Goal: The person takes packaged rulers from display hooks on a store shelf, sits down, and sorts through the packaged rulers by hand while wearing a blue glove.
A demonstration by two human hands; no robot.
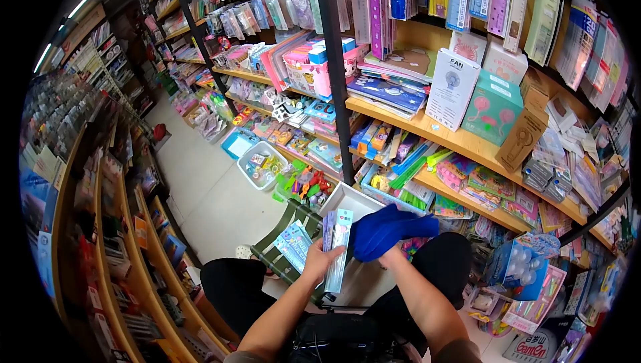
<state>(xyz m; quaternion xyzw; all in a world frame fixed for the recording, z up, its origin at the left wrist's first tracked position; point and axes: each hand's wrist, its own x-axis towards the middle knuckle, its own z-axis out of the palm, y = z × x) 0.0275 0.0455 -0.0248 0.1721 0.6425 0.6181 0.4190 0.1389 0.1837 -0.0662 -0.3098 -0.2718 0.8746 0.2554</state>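
Note:
My left hand [321, 262] is closed round several slim clear-and-white packets [340, 236] of stationery, held upright above a folding stool. Their exact contents are too small to make out. Beside it, my right hand [392, 258] grips a bunched blue cloth [387, 228], which hides most of its fingers. The cloth hangs close to the right edge of the packets. On the dark green striped stool seat [284, 224] lie other light blue printed packets [292, 245]. Just beyond the cloth stands an open white box [354, 201], partly covered by it.
A shelf rack with a black post [336, 82] rises ahead, loaded with packaged goods and a white fan box [452, 89]. A white tub [262, 164] and bright plastic toys [308, 185] sit on the floor. Low wooden shelves [127, 249] run along the left. Boxed goods crowd the right.

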